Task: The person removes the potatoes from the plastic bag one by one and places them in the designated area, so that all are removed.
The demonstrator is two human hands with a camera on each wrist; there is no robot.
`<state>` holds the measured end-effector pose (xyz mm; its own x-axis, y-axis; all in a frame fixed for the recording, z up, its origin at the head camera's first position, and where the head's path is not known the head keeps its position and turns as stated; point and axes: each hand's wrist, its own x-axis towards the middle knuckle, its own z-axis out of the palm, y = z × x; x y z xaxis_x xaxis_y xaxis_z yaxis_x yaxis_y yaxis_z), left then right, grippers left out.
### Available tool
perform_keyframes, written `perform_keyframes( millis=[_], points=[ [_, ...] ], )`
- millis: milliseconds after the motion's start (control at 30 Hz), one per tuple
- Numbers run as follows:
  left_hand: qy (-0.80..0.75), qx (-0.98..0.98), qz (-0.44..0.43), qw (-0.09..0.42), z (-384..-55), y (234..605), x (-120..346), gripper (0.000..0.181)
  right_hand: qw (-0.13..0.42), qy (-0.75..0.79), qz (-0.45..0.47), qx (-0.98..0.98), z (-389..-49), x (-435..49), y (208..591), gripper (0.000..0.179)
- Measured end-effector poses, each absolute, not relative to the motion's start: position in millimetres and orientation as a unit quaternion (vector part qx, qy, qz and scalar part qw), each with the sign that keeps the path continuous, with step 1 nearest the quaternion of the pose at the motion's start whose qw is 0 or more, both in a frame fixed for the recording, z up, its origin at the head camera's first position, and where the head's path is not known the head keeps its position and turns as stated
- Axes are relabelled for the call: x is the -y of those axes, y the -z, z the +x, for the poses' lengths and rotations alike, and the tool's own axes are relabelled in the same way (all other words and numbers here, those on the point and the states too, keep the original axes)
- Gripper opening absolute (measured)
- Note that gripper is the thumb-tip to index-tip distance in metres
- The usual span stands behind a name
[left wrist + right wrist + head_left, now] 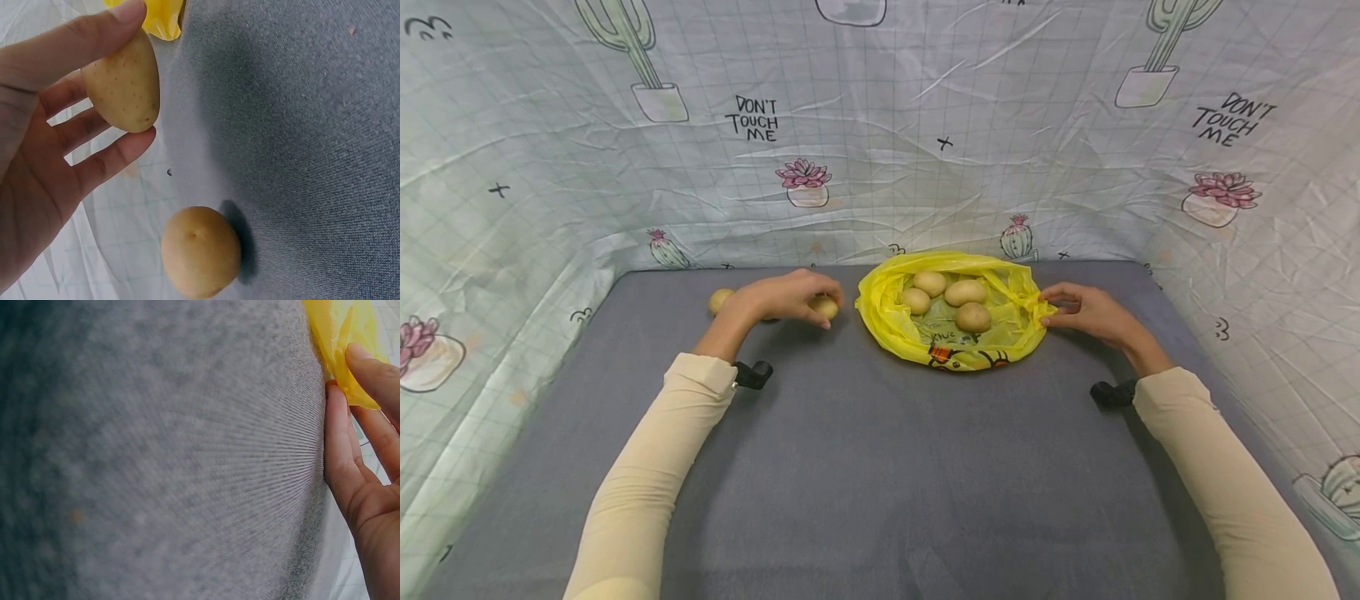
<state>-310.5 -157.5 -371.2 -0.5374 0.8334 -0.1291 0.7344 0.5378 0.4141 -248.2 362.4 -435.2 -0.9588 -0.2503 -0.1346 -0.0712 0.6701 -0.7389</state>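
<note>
My left hand (784, 297) pinches a small yellow potato (824, 307) between thumb and fingers, just left of the bag; the wrist view shows the same potato (123, 83) in that grip. Another potato (720, 300) lies on the grey cloth behind my left wrist, seen close as a round potato (201, 251). A yellow plastic bag (895, 333) lies open at the back centre with several potatoes (964, 292) in it. My right hand (1078, 308) pinches the bag's right edge (350, 381) with thumb and finger.
The grey cloth surface (880, 467) is walled on three sides by a cactus-print sheet (880, 167). Black wrist-camera mounts show at both cuffs.
</note>
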Motion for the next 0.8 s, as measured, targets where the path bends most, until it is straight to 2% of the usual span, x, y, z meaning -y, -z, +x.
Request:
perform_keyframes(
  millis=[800],
  points=[
    [-0.124, -0.892, 0.417, 0.123, -320.9, 384.8, 170.6, 0.033, 0.125, 0.393, -0.081, -0.907, -250.6, -362.3, 435.6, 0.059]
  ],
)
